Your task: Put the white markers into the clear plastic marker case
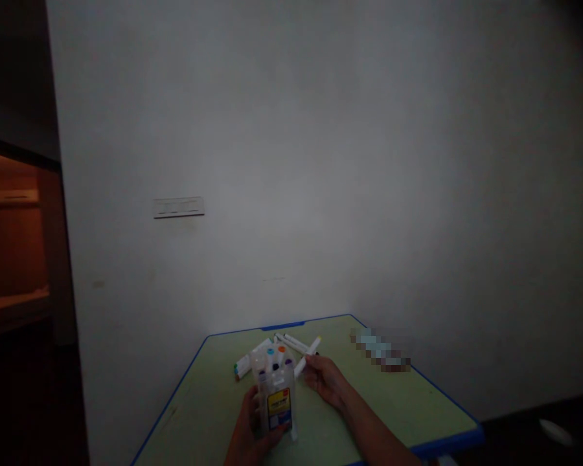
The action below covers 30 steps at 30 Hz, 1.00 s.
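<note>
My left hand point(253, 424) is wrapped round a clear plastic marker case point(276, 382) with a yellow and blue label, held upright over the table. Several markers stand inside it, their blue, orange, purple and dark ends showing at the top. Just right of the case, my right hand point(324, 378) pinches a white marker point(308, 358) with a yellow end, tilted up to the right. Behind the case lie loose white markers: a group with green, blue and red ends point(245, 366) to the left, and others with dark ends point(294, 343) further back.
A light green table point(383, 414) with a blue edge stands against a grey wall point(320, 162). Near its right edge lies a blurred-out object point(381, 349). A switch plate point(179, 207) is on the wall, and a doorway point(14, 239) opens at the far left.
</note>
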Motion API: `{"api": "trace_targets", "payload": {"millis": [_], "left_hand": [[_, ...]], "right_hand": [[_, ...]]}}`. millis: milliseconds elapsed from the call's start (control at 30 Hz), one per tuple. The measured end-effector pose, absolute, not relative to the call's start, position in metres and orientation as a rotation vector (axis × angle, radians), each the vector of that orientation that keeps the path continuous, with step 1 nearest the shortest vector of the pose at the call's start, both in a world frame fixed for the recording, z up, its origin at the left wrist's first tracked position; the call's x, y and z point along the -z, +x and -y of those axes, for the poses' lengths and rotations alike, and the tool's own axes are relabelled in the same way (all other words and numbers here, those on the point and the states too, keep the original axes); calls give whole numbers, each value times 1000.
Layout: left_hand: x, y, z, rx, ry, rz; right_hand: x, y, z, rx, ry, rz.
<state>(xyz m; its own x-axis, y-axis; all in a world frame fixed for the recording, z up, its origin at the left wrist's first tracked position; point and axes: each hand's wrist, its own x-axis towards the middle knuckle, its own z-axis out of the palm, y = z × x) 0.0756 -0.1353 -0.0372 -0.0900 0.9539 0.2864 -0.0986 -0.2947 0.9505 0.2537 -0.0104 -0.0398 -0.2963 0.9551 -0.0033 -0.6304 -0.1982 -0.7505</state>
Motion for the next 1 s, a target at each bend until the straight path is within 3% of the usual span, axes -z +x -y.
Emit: {"api": "trace_targets", "payload": {"millis": [400, 800, 1000], "left_hand": [[36, 75, 135, -1512, 1312, -892], [45, 71, 130, -1554, 1301, -904], [55, 68, 123, -1578, 1303, -1006]], "right_hand": [[41, 254, 1, -1741, -656, 639], [32, 250, 28, -1781, -516, 991], [-24, 251, 55, -1663, -519, 1427]]}}
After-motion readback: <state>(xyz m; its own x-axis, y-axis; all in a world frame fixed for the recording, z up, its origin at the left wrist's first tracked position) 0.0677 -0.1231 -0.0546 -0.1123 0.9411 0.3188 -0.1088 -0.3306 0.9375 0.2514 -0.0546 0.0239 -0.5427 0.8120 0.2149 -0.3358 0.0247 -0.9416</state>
